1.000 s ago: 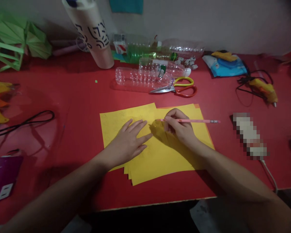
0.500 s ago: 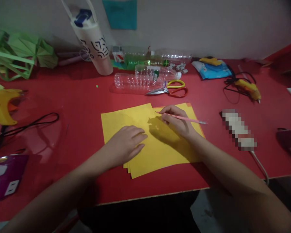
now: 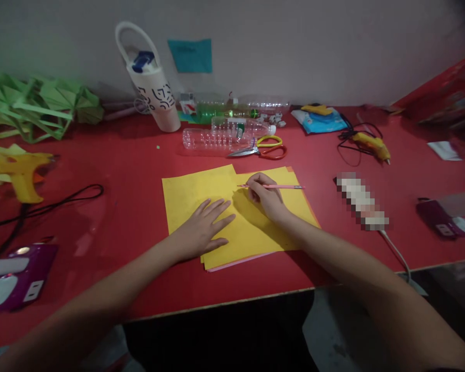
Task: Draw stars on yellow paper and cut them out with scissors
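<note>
A stack of yellow paper sheets (image 3: 186, 191) lies on the red table (image 3: 120, 170) in front of me. My left hand (image 3: 203, 230) rests flat on the paper, fingers stretched out and spread. My right hand (image 3: 265, 196) is closed around a pink pencil (image 3: 284, 186), whose tip touches the top sheet near its upper middle.
Behind the paper lie scissors with yellow and red handles (image 3: 261, 150) and several clear plastic bottles (image 3: 215, 139). A white cup carrier (image 3: 155, 93) stands at the back. Glue guns lie at the left (image 3: 17, 170) and right (image 3: 370, 144). A power strip (image 3: 362, 201) sits right of the paper.
The view has tilted up and drawn back, showing more wall and table. My left hand's fingers have spread flat again. The right hand keeps the pencil on the paper.
</note>
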Available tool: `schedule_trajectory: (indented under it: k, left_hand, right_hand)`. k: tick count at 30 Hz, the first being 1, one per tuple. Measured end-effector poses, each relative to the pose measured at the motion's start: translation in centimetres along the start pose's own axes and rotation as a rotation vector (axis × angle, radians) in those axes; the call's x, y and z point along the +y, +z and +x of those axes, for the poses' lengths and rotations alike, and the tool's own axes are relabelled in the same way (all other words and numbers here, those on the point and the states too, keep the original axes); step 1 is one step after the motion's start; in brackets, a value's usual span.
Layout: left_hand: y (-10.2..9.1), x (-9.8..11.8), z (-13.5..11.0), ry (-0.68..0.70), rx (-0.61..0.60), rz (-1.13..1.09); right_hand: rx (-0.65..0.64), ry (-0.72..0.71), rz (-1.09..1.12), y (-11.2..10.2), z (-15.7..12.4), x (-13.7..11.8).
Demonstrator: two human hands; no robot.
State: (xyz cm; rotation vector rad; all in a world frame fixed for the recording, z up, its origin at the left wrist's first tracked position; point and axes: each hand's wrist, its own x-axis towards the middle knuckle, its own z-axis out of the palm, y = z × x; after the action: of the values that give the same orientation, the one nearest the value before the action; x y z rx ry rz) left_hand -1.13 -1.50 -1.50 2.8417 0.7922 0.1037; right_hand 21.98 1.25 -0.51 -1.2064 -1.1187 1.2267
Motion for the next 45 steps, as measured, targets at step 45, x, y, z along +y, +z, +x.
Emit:
schedule_trajectory:
  k: [45]
  left_hand:
    - [-7.0, -2.5, 6.4, -0.208, -0.033, -0.212]
  right_hand:
    - [-0.176, -0.006, -0.234, -1.2, -2.2, -0.7]
